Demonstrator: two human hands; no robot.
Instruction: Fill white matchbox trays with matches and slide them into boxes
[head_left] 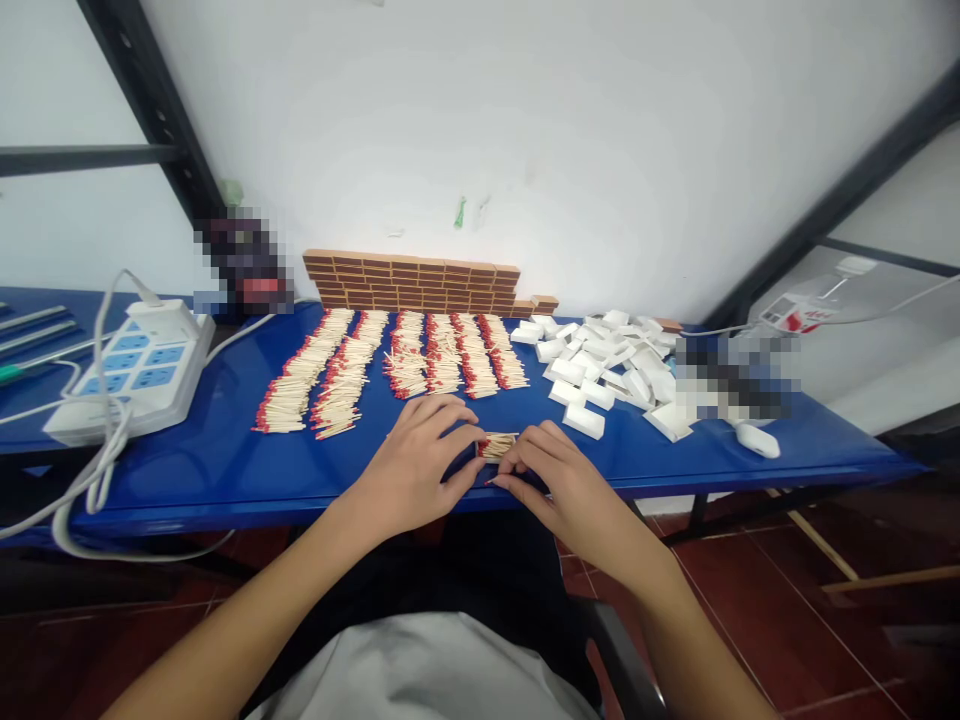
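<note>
A small white matchbox tray (pixel 496 447) filled with red-tipped matches lies near the front edge of the blue table. My left hand (pixel 429 452) grips its left end between thumb and fingers. At its right end is my right hand (pixel 551 470), its fingertips closed in a pinch beside the tray. A red tip, apparently of a match (pixel 492 482), shows at that thumb and finger; most of it is hidden. Beyond my hands, loose matches (pixel 409 350) lie in several long rows. To their right is a heap of white trays (pixel 600 365).
Brown matchboxes (pixel 412 283) are stacked like a wall at the back. A white power strip (pixel 135 375) with looping cables occupies the left side of the table (pixel 247 480). A clear plastic bottle (pixel 806 300) and a white computer mouse (pixel 757 440) are at the right.
</note>
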